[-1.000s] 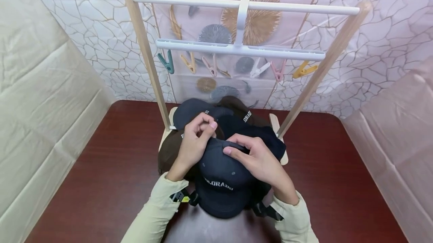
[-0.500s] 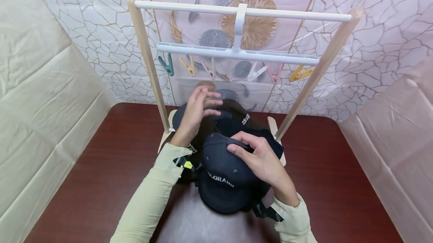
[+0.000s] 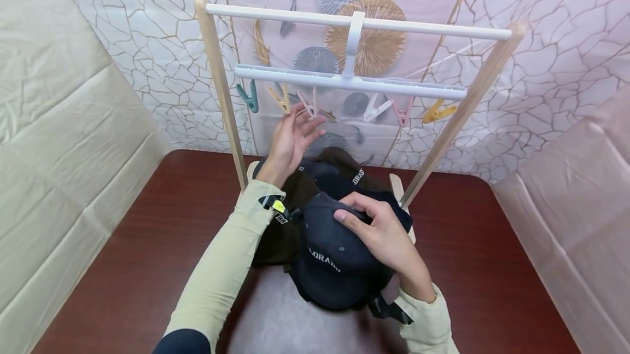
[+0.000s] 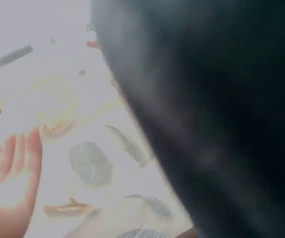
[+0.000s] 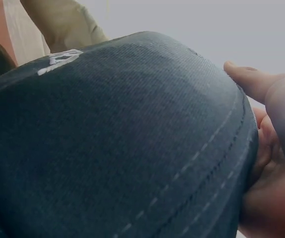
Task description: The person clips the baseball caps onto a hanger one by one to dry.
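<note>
My right hand (image 3: 381,228) pinches a dark navy baseball cap (image 3: 327,233) at the top of its crown, thumb in front and fingers behind. White lettering shows on the cap's front and the brim points toward me. In the right wrist view the crown (image 5: 127,134) fills most of the frame, with the thumb at its edge. My left hand (image 3: 293,138) is raised with fingers loosely spread, its fingertips overlapping a pale pink clothespin (image 3: 308,103). That clothespin hangs under a white clip hanger (image 3: 349,81). In the left wrist view the left hand (image 4: 13,183) holds nothing.
Several brown and navy caps lie piled behind, including a brown cap (image 3: 339,160). A wooden rack with a white rod (image 3: 275,13) carries the hanger. Other clothespins include a teal clothespin (image 3: 249,97) and a yellow clothespin (image 3: 438,112). A dark blurred shape (image 4: 206,109) blocks much of the left wrist view.
My left hand has let go of the cap's crown and risen to the hanging clothespins, its fingers spreading. My right hand still grips the cap in nearly the same place.
</note>
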The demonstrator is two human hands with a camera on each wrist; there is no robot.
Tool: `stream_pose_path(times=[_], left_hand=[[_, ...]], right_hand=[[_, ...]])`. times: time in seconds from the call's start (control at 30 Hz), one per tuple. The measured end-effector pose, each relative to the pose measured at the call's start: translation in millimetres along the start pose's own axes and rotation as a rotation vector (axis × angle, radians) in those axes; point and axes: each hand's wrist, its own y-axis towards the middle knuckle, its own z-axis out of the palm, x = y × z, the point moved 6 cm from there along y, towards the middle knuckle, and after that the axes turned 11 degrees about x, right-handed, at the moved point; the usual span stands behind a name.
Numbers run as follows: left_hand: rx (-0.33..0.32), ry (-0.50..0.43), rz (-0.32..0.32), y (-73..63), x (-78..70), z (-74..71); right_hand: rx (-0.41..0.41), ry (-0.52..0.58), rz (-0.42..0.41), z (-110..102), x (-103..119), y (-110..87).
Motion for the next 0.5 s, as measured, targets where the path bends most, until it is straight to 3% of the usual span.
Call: stream_pose_path(times=[0.13, 0.3, 0.5], left_hand=[[0.131, -0.091, 0.004, 9.6, -0.4, 5.2], [0.279, -0.169, 0.041, 10.1, -9.4, 15.1], [0.358, -0.201, 0.052, 6.3, -19.0, 27.2]], right_hand=[[0.004, 0.01, 0.0, 0.6, -0.5, -0.1], [0.008, 0.009, 0.003, 0.9, -0.6, 0.2], [0.032, 0.02, 0.003, 3.0, -1.3, 1.9]])
